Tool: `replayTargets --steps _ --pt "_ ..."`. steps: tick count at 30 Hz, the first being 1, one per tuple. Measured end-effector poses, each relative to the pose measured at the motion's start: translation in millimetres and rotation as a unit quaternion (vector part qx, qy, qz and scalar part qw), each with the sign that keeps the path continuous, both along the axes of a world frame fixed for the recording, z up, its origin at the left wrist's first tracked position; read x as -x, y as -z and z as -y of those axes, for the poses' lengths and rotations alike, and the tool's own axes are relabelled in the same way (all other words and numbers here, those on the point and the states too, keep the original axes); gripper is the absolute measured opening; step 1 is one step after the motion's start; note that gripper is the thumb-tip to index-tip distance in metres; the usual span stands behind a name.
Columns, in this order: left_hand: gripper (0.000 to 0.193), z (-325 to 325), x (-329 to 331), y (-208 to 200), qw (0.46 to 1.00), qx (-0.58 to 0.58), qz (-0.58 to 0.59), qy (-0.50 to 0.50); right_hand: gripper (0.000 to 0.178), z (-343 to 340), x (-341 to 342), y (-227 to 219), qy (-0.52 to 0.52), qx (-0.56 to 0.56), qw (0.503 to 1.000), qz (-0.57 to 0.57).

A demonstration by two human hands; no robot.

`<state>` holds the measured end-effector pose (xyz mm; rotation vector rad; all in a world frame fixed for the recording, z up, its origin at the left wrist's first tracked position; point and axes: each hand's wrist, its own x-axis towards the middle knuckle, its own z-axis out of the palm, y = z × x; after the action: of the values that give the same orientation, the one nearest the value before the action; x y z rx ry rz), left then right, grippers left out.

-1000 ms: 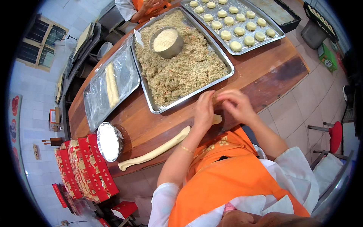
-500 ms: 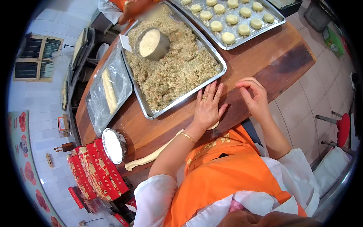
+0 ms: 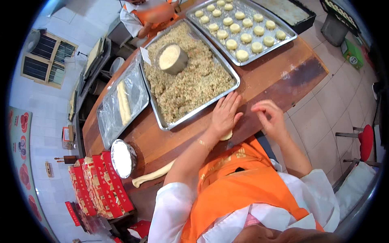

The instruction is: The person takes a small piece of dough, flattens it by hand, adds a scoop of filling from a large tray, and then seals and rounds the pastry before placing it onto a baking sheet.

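My left hand (image 3: 225, 116) lies palm down with its fingers stretched out, just in front of the filling tray. Beneath its heel, a flattened bit of pale dough (image 3: 226, 136) peeks out on the wooden table (image 3: 263, 87). A dough rope (image 3: 153, 175) runs along the table's near edge until my left forearm hides it. My right hand (image 3: 271, 120) hovers at the near edge, fingers loosely curled and thumb apart, with nothing visible in it. Crumbly, grainy filling (image 3: 190, 87) fills the large metal tray (image 3: 202, 116) ahead; a metal pot (image 3: 178, 63) of pale grains sits in it.
At the far right is a tray (image 3: 272, 53) of round pale cakes. A plastic-lined tray (image 3: 106, 107) with another dough rope (image 3: 123, 103) lies left, near a bowl (image 3: 122, 158) of white contents. Red boxes (image 3: 99, 184) are stacked lower left. A co-worker's orange apron (image 3: 158, 14) shows at the back.
The view has shifted a little, and more of the co-worker shows. Less of the dough rope is visible beyond my left forearm. Both hands keep nearly the same pose.
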<state>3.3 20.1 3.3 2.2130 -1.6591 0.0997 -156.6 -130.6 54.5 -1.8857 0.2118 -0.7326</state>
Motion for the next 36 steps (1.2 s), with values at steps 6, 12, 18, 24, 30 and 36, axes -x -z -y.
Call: replayTargets --steps 6,12,18,24,30,36 --pt "0.06 -31 30 9 0.992 0.029 -0.12 -0.028 0.012 -6 -10 11 0.008 -0.056 0.995 -0.087" --pt "0.049 -71 33 27 0.985 0.076 -0.133 -0.084 0.028 -6 -139 41 -0.058 0.185 0.979 -0.065" --pt "0.042 -94 46 11 0.986 -0.018 -0.103 -0.13 0.065 -16 -215 21 -0.115 0.449 0.833 -0.302" --pt "0.019 -102 41 10 0.909 0.193 -0.348 -0.128 0.048 -14 -235 39 -0.186 0.461 0.833 -0.243" --pt "0.024 -95 19 33 0.575 0.35 -0.737 -0.065 0.035 -7 -253 45 -0.107 0.494 0.829 -0.24" --pt "0.032 -104 6 -19 0.449 0.396 -0.801 0.012 0.05 -1 -282 34 -0.043 0.324 0.924 -0.198"
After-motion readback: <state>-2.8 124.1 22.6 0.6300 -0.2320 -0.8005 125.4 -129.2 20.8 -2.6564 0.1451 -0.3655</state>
